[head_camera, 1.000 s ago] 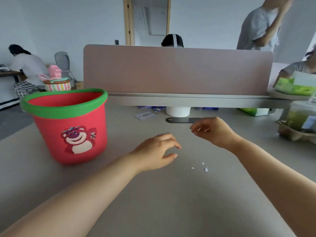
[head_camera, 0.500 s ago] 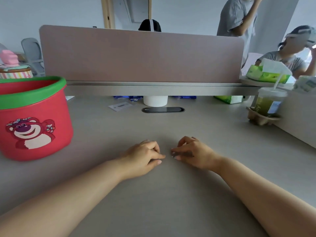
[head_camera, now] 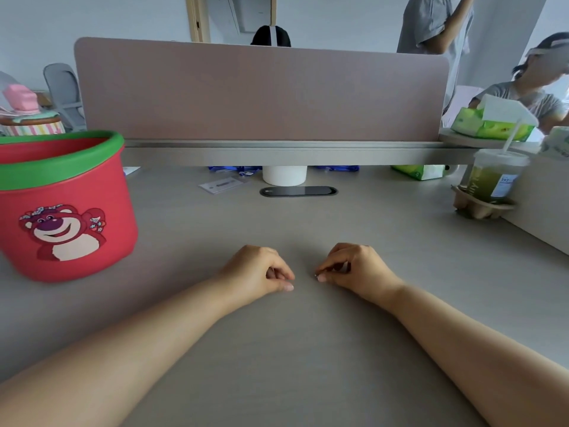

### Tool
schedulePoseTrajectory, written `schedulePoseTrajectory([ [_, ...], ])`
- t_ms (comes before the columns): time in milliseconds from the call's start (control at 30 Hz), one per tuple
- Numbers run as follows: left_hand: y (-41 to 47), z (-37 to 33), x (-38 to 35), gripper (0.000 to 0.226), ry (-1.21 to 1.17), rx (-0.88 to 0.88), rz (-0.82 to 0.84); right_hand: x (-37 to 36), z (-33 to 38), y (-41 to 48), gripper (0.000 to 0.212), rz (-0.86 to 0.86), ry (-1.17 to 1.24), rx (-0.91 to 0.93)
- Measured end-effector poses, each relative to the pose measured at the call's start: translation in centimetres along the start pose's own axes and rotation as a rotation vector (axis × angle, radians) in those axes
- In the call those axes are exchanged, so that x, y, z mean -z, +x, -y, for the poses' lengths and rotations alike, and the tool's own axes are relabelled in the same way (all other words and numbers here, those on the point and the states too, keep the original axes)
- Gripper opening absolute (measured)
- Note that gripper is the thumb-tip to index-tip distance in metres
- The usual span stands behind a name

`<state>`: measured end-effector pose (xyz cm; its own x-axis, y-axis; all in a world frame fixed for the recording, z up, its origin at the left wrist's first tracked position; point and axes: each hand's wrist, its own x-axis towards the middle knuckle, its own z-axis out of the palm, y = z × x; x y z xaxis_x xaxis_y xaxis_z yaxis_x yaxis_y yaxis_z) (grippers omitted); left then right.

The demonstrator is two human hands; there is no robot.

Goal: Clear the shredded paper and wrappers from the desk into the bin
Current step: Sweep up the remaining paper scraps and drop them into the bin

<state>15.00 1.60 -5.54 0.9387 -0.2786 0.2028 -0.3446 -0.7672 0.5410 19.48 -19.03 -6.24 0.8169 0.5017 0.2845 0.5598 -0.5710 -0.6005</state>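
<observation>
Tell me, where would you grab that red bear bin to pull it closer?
Probably the thick green rim, from above on its right side, nearest the left hand: the bin stands upright and open, and its smooth wall looks too wide to grasp.

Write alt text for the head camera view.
On a grey desk, the left hand and right hand lie close together, fingers curled as if pinching; contents too small to see. A red bin with a green rim stands left.

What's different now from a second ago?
Both hands came down onto the desk, where tiny white scraps lay loose. The right hand now pinches a scrap at its fingertips; the left hand is curled beside it, nothing visible in it. The red bin stayed put.
</observation>
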Motion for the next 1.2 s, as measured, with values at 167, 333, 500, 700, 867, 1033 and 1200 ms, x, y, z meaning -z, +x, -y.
schedulePoseTrajectory([
  [167,0.1,-0.5,-0.1,0.012,0.080,0.027,-0.046,-0.1,0.3,0.1,0.005,-0.018,-0.040,0.000],
  [333,0.2,-0.7,-0.3,0.010,0.146,0.034,-0.024,-0.4,0.7,0.1,0.005,0.015,-0.155,0.004],
  [500,0.5,-1.2,-0.6,0.015,0.279,0.044,0.050,-0.7,1.8,0.5,0.016,0.135,-0.398,-0.025],
  [700,0.2,-0.9,-0.7,0.017,0.334,-0.002,0.046,-1.1,1.9,0.1,0.010,0.131,-0.441,-0.054],
  [867,0.3,-0.1,0.5,0.004,0.123,0.033,-0.040,-0.1,1.0,0.1,0.013,0.003,-0.223,-0.119],
  [1033,0.3,0.1,1.0,0.011,0.060,0.019,-0.036,0.3,1.1,0.2,0.013,0.068,-0.193,-0.048],
  [1200,0.5,0.1,1.0,0.012,0.255,-0.035,-0.011,0.3,1.4,0.5,0.010,0.123,-0.191,0.020],
])
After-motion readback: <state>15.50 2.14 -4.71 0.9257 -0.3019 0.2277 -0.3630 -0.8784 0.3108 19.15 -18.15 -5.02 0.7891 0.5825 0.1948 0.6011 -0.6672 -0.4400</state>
